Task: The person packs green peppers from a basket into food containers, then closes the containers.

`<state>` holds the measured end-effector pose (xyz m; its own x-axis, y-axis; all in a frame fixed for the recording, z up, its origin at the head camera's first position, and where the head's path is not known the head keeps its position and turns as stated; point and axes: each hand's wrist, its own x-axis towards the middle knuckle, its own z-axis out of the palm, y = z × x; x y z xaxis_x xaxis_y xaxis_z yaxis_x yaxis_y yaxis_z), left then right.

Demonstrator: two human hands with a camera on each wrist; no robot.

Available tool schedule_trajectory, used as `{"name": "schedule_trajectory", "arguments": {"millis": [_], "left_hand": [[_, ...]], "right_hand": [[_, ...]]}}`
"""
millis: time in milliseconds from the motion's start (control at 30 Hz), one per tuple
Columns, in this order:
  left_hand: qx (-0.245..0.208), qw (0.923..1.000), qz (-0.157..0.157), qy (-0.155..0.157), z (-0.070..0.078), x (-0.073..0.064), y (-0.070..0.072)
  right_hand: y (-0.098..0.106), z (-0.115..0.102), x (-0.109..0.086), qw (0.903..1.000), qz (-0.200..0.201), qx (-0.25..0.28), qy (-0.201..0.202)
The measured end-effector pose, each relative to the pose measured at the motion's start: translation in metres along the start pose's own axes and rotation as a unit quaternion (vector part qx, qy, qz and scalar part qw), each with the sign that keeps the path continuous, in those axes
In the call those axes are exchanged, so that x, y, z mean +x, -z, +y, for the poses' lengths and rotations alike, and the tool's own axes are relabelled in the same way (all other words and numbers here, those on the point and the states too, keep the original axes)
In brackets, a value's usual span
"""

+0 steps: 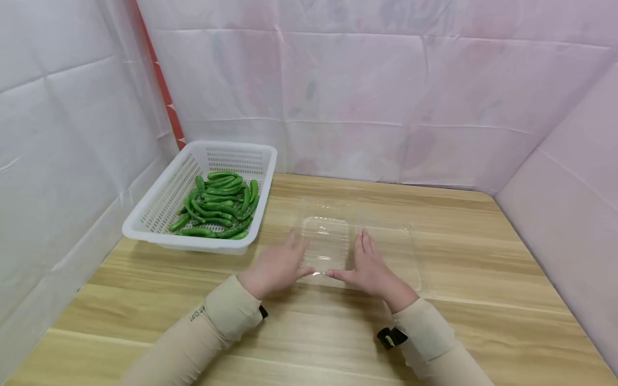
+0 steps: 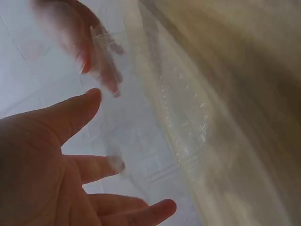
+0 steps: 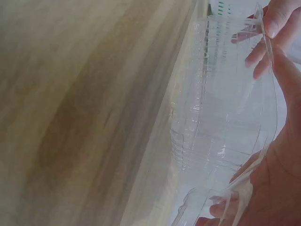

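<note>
A clear plastic clamshell box (image 1: 325, 241) lies opened out on the table, its flatter lid half (image 1: 393, 254) spread to the right. At the box's left side is my left hand (image 1: 277, 266), slightly blurred, with fingers extended and thumb toward the near rim. In the left wrist view its fingers (image 2: 136, 216) are spread around no object. My right hand (image 1: 376, 273) rests over the seam between box and lid, fingers straight and thumb pointing left. The right wrist view has the box's ridged wall (image 3: 221, 108) close beside that hand; exact contact is partly hidden by see-through plastic.
A white perforated basket (image 1: 193, 241) holding several green peppers (image 1: 217, 206) stands at the back left of the wooden table (image 1: 483, 257). Pale sheets (image 1: 347, 96) hang behind and along both sides.
</note>
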<state>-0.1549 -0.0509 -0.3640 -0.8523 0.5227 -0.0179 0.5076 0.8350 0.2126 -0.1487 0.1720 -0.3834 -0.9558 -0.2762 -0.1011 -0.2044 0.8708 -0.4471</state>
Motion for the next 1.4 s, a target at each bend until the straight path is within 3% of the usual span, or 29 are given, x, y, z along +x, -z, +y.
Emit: {"name": "schedule_trajectory", "arguments": {"millis": [133, 200, 300, 367, 467, 667, 900, 1033, 1133, 1300, 1400], "left_hand": [[0.006, 0.9998, -0.003, -0.019, -0.006, -0.002, 0.023], [0.0, 0.9991, 0.029, -0.032, -0.012, -0.005, 0.039], [-0.018, 0.9934, 0.106, -0.041, -0.028, -0.01, 0.065], [-0.021, 0.9878, 0.153, -0.022, -0.045, -0.011, 0.079], [-0.004, 0.9846, 0.172, 0.034, -0.076, -0.012, 0.088], [0.052, 0.985, 0.107, 0.125, -0.123, -0.016, 0.071], [0.014, 0.983, 0.033, 0.18, -0.15, -0.019, 0.047], [0.007, 0.9825, -0.009, 0.186, -0.157, -0.018, 0.043], [0.024, 0.9847, -0.033, 0.169, -0.16, -0.013, 0.041], [0.044, 0.9872, -0.061, 0.141, -0.164, -0.003, 0.036], [0.042, 0.9866, -0.067, 0.143, -0.166, 0.0, 0.035]], "right_hand": [[0.001, 0.0, 0.001, 1.0, -0.009, -0.001, -0.002], [0.002, -0.002, 0.001, 0.9999, -0.013, -0.004, -0.004], [0.004, -0.003, 0.0, 0.9998, -0.016, -0.009, -0.009], [0.005, -0.004, 0.0, 0.9997, -0.016, -0.013, -0.011], [0.005, -0.004, 0.001, 0.9996, -0.017, -0.018, -0.014], [0.006, -0.003, 0.0, 0.9992, -0.024, -0.029, -0.014], [0.005, -0.002, -0.001, 0.9989, -0.027, -0.035, -0.018], [0.003, -0.005, 0.0, 0.999, -0.028, -0.031, -0.017], [0.002, -0.006, 0.0, 0.9991, -0.029, -0.026, -0.017], [0.002, -0.006, 0.0, 0.9991, -0.029, -0.025, -0.019], [0.002, -0.006, 0.0, 0.9991, -0.027, -0.026, -0.019]]}}
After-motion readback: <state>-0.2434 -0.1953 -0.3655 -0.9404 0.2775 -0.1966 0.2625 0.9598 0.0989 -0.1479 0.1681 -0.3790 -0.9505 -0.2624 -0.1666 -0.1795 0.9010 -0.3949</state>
